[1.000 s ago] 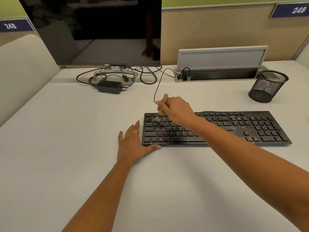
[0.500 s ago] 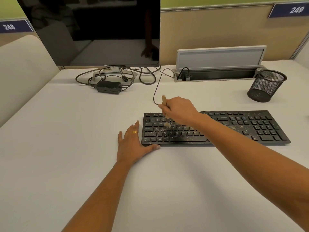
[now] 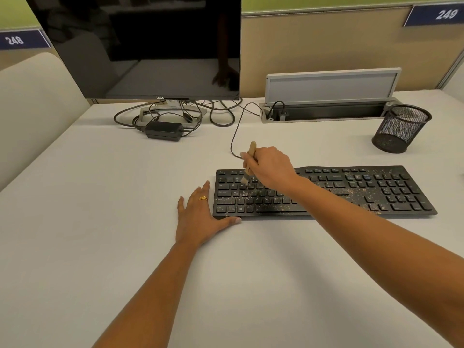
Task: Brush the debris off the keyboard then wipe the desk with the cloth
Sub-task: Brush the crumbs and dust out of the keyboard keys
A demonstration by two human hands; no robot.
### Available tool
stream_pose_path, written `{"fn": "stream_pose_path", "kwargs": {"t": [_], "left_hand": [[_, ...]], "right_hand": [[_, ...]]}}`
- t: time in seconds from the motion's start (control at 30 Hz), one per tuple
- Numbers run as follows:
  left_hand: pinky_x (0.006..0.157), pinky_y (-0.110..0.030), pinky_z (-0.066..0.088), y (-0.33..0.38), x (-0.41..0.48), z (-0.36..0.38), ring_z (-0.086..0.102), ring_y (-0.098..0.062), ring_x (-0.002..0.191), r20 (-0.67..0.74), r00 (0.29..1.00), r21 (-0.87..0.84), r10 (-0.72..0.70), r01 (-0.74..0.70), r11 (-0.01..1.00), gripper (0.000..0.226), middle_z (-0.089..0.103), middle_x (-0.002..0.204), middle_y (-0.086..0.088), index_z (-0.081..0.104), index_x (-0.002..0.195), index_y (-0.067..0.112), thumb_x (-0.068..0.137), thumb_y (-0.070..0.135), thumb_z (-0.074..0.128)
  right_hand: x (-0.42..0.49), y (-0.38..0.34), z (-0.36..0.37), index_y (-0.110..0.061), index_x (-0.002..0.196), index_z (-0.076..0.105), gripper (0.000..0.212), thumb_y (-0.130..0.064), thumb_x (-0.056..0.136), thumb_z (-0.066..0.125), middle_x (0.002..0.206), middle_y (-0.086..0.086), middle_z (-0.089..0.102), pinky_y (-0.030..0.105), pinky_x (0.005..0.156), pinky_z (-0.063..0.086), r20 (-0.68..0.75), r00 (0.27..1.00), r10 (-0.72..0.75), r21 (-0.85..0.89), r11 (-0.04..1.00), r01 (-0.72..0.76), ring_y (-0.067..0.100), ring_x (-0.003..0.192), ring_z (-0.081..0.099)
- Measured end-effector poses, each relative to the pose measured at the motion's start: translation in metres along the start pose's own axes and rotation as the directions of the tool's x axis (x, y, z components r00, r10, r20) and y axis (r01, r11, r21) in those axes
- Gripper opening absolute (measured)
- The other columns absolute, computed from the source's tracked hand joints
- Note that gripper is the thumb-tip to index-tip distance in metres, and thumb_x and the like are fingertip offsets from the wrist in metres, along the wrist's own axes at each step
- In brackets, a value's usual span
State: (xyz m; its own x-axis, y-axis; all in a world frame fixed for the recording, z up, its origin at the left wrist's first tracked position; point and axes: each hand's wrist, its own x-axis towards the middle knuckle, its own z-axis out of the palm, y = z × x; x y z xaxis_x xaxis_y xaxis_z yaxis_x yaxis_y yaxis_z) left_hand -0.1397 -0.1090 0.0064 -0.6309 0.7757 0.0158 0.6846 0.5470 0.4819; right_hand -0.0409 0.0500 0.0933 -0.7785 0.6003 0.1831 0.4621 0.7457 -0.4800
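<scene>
The fingers (image 3: pixel 257 160) of your right hand (image 3: pixel 272 169) curl round the wooden brush (image 3: pixel 252 147) mid-handle, its bristles on the upper-left keys of the keyboard (image 3: pixel 351 189). Your left hand (image 3: pixel 198 217) lies flat on the table (image 3: pixel 100 222), fingers straight, bracing the keyboard's corner. The brush looks light and soft-bristled, so hold low and sweep the debris (image 3: pixel 359 193) gently.

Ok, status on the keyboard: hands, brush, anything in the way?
Right hand grips brush, bristles on upper-left keys of keyboard. Left hand flat on desk, thumb at its front corner. Debris across keys, heaviest right of centre. No cloth in view.
</scene>
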Motion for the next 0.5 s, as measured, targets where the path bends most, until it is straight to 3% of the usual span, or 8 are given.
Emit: {"fn": "stream_pose_path", "kwargs": {"t": [0.13, 0.3, 0.5], "left_hand": [[0.119, -0.042, -0.004, 0.000, 0.000, 0.001, 0.013, -0.010, 0.146, -0.002, 1.000, 0.004, -0.002, 0.002, 1.000, 0.128, 0.022, 0.157, 0.003, 0.011, 0.152, 0.021, 0.049, 0.086, 0.048], [0.119, -0.042, -0.003, 0.000, 0.000, 0.001, 0.013, -0.010, 0.146, 0.000, 1.000, 0.012, -0.003, 0.003, 1.000, 0.128, 0.020, 0.158, 0.003, 0.011, 0.152, 0.020, 0.049, 0.086, 0.047], [0.119, -0.042, -0.004, 0.000, 0.000, 0.002, 0.012, -0.010, 0.146, 0.001, 1.000, 0.000, -0.005, 0.005, 1.000, 0.127, 0.020, 0.158, 0.004, 0.011, 0.152, 0.021, 0.050, 0.086, 0.049]], "right_hand": [[-0.001, -0.001, 0.004, -0.005, 0.087, 0.067, 0.050, -0.036, 0.101, 0.030, 0.083, 0.010, 0.070, 0.041, 0.078, 0.051, 0.057, 0.998, 0.007, -0.031, 0.999, -0.005, 0.028, 0.079, 0.065], [0.002, -0.005, 0.002, -0.006, 0.089, 0.070, 0.049, -0.036, 0.101, 0.032, 0.083, 0.006, 0.072, 0.036, 0.075, 0.051, -0.050, 0.997, 0.060, 0.056, 0.997, -0.058, 0.024, 0.080, 0.065], [-0.002, -0.011, 0.013, -0.004, 0.090, 0.065, 0.048, -0.033, 0.101, 0.030, 0.086, 0.011, 0.070, 0.035, 0.071, 0.046, 0.001, 1.000, 0.001, -0.098, 0.995, -0.001, 0.029, 0.081, 0.063]]}}
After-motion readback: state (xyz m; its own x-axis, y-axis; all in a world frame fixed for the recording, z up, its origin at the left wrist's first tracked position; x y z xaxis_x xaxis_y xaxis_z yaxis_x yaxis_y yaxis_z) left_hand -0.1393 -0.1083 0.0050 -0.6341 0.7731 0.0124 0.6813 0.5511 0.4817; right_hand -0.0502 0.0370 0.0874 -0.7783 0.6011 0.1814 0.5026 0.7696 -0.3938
